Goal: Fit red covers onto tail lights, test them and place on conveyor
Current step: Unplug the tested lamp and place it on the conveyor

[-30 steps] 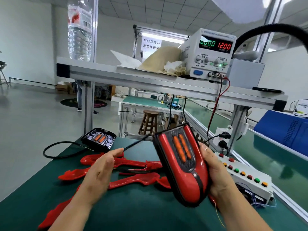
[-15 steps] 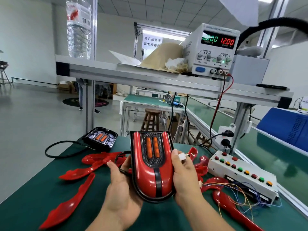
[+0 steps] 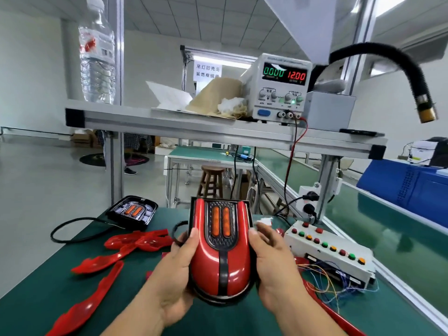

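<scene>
As I read it, tail light [image 3: 219, 251]: cover on, above tabletop [image 3: 43, 289], long axis away from me.
left grip [image 3: 174, 270]: curled round its left edge.
right grip [image 3: 271, 260]: curled round right edge, nearer conveyor [image 3: 388, 226].

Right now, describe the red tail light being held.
The glossy red plastic tail light is rounded near, squared far, with a black centre stripe, black rim and a dark textured panel holding two orange bars. It faces the camera above the green bench mat, gripped at its sides by the left hand and right hand.
</scene>
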Demonstrator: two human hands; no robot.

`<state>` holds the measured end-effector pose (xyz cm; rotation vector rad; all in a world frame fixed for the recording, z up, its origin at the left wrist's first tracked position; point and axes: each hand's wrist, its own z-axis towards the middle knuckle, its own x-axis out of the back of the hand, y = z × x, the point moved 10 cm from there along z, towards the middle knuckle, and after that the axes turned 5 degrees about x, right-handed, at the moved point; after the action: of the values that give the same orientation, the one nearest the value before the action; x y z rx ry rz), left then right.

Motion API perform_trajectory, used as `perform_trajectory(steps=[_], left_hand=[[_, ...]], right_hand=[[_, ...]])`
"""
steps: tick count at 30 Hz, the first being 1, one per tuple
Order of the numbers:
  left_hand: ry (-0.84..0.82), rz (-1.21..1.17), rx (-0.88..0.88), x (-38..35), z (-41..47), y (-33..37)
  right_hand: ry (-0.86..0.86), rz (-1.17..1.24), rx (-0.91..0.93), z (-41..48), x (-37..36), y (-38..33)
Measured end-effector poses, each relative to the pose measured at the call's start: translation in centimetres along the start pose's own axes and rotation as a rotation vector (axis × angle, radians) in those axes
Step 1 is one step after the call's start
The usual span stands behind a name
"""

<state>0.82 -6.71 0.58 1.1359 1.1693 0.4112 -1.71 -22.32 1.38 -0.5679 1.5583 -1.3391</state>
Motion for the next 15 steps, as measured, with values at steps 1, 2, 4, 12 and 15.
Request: perform_trajectory(steps=[1,2,4,12,15], left_hand=[[-0.011,0.047,0.012,-1.0,0.1,0.1],[-0.028,0.094,0.021,-2.1,0.1,0.4],[-0.063,0.179,0.040,-4.1,0.1,1.0],[-0.156,0.329,0.122,-13.9,0.9,-1.4],[-0.119,0.300,0.128,-18.4,1.8,-3.9]], right_hand=[[0.023,0.062,-0.012,-0.2,0.9,-0.4],[0.031,0.130,-0.025,-0.4,1.7,-0.8],[0.031,0.204,-0.024,-0.9,3.3,-2.1],[0.114,0.184,0.168,-3.1,12.6,-9.6],[0.213,0.163,0.232,-4.1,17.4,-12.4]])
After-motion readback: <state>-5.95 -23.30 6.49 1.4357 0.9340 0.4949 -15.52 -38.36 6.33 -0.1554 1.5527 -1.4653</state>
